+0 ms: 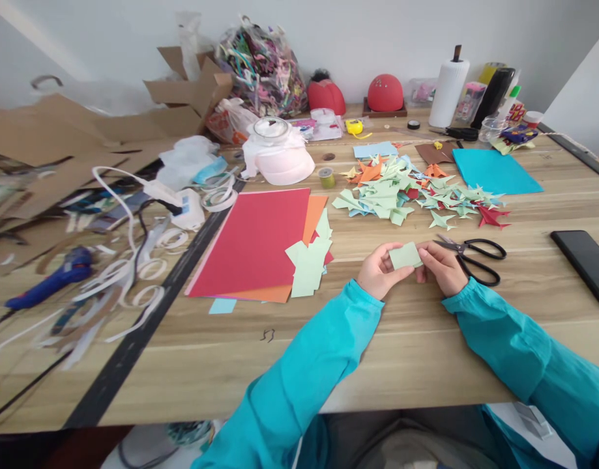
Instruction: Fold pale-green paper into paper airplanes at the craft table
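Between my two hands is a small rectangle of pale green paper [405,256], held just above the table. My left hand [377,270] pinches its left and lower edge with the thumb on top. At the right end of the paper, the fingertips of my right hand [443,266] close on its corner. Black-handled scissors [475,253] lie beside my right hand, blades partly behind it. Beyond my hands spreads a heap of folded paper shapes [384,189], mostly pale green, some orange, red and blue. Cut green paper pieces [309,267] lie to the left.
Red sheets [260,241] are stacked at the left, over orange ones. A black phone [585,264] lies far right, with turquoise paper [497,170] behind. Cables, white strips and a blue glue gun [52,280] clutter the left side. A cardboard box [191,91] stands at the back.
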A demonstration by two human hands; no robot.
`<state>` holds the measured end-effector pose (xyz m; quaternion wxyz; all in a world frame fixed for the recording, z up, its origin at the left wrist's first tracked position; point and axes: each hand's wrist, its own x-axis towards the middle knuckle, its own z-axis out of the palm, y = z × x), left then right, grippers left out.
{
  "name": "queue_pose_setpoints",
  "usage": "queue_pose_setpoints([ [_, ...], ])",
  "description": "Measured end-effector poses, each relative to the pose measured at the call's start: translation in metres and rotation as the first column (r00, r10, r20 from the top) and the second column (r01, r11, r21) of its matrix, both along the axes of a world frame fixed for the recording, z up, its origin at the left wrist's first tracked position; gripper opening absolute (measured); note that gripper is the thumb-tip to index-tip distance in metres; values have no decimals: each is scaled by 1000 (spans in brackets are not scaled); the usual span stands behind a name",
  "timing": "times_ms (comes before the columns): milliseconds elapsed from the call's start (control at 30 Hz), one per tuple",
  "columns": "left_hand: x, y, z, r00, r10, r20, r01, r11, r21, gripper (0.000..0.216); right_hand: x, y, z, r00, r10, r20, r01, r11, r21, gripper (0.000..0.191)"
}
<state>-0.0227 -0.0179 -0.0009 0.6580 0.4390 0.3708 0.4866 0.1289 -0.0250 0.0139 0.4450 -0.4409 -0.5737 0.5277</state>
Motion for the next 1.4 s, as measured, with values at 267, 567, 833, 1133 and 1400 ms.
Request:
queue_pose_setpoints([
  [267, -2, 5, -3, 994, 17, 106, -6, 995, -97, 47, -1, 0, -2, 997, 20, -72, -23, 999, -37, 38],
  [567, -7, 8, -8, 994, 97, -52, -93, 993, 76, 36, 1, 4, -8, 996, -88, -4, 88, 996, -7, 27],
  [833, -10, -6, 11, 960, -90, -264, 169, 940, 296, 30, 9, 15, -20, 906, -400, -139, 402, 915, -11, 26],
  [1133, -4, -1, 7, 981, 84, -177, -61, 989, 135, 23, -1, 0, -6, 961, -189, 200, 105, 923, 370, 15],
  [1400, -4, -3, 1, 972, -21, -234, 91, 951, 297, 8, 2, 9, -20, 946, -320, 56, 285, 900, 329, 16],
])
